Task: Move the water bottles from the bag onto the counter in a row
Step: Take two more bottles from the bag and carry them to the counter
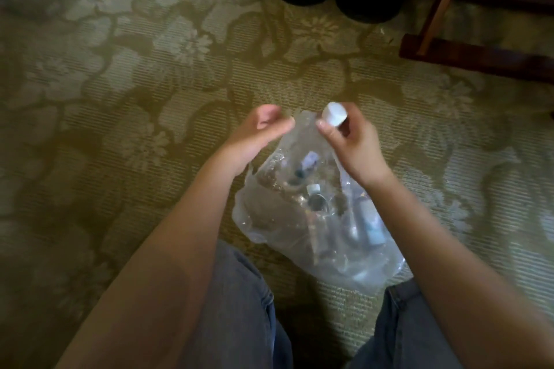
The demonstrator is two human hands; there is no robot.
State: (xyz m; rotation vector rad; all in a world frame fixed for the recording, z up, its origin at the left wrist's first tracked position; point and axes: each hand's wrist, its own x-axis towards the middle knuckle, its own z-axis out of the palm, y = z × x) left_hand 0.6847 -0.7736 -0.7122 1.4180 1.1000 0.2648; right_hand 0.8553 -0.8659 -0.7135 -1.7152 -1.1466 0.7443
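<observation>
Centre frame | our right hand (350,144) grips bottle (333,114) neck | left hand (259,130) pinches bag (263,219) | we judge bottle light, crushable

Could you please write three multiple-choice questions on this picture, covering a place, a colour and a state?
1. Where does the clear bag lie? A on a counter; B on the patterned carpet; C on a chair.
2. What colour is the cap at the right hand? A white; B red; C black.
3. What is the right hand doing? A lying flat; B hanging idle; C gripping a bottle under its cap.
Key: 1 B, carpet surrounds the bag; 2 A, the cap is plainly white; 3 C, fingers curl round the neck.
</observation>
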